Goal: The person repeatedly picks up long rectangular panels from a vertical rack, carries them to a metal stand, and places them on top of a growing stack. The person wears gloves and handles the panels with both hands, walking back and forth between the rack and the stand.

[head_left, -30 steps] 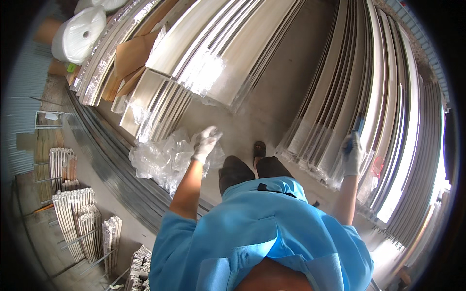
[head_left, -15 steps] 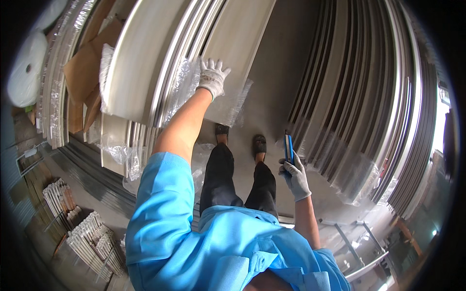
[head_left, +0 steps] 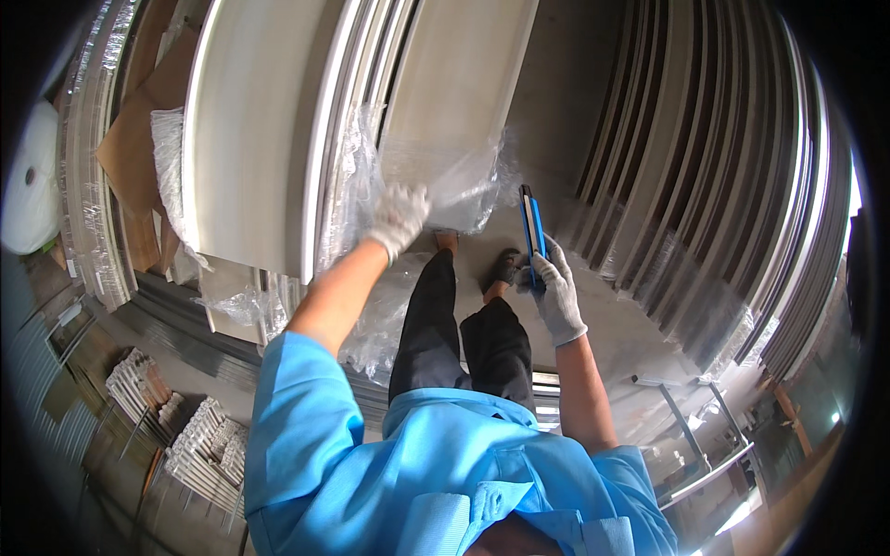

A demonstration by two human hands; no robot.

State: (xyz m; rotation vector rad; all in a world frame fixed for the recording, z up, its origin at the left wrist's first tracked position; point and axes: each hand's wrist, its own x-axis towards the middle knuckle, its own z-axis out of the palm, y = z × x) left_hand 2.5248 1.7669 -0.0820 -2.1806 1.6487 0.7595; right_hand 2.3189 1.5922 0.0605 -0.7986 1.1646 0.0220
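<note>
My left hand (head_left: 400, 221), in a white glove, is closed and slightly blurred, gripping clear plastic film (head_left: 450, 190). The film stretches from it across the lower end of a long pale panel (head_left: 454, 88) that stands in front of me. My right hand (head_left: 556, 295), gloved too, is wrapped round a blue and black utility knife (head_left: 534, 224). The knife points away from me, apart from the film and the panel. Whether its blade is out, I cannot tell.
Several long panels stand in a row (head_left: 677, 167) on the right, film round their near ends. A wide pale panel (head_left: 255, 139) and brown cardboard (head_left: 139, 139) stand on the left. Loose film (head_left: 371, 320) lies by my feet. A metal frame (head_left: 686, 417) is at lower right.
My left hand has gone from spread flat on the panel to closed on the film, drawing it toward me. My right hand has moved the knife up and slightly left.
</note>
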